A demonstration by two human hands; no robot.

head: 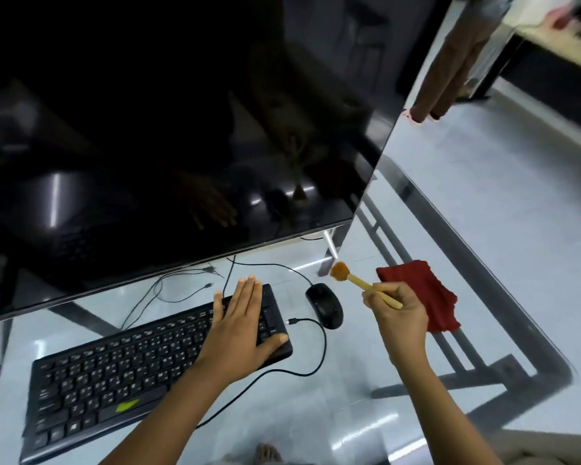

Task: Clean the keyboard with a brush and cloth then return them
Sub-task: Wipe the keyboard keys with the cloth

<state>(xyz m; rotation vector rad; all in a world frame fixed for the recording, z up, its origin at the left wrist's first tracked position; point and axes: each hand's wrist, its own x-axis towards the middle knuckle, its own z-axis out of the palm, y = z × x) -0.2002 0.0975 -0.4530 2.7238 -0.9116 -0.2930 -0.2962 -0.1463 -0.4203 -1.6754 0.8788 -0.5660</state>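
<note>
A black keyboard (125,374) lies slanted on the glass table. My left hand (242,327) rests flat on its right end, fingers straight, thumb at the keyboard's near right corner. My right hand (396,317) grips a small brush (356,280) by its pale wooden handle, holding it in the air to the right of the keyboard. The orange bristles point up and left, above the mouse. A red cloth (423,290) lies crumpled on the table just behind my right hand, partly hidden by it.
A black mouse (326,305) sits between keyboard and cloth, its cable (316,357) looping in front. A large dark monitor (182,129) hangs over the table's back, with thin cables (168,290) beneath. The glass table's edge (483,263) runs along the right. A person's legs (450,68) stand far right.
</note>
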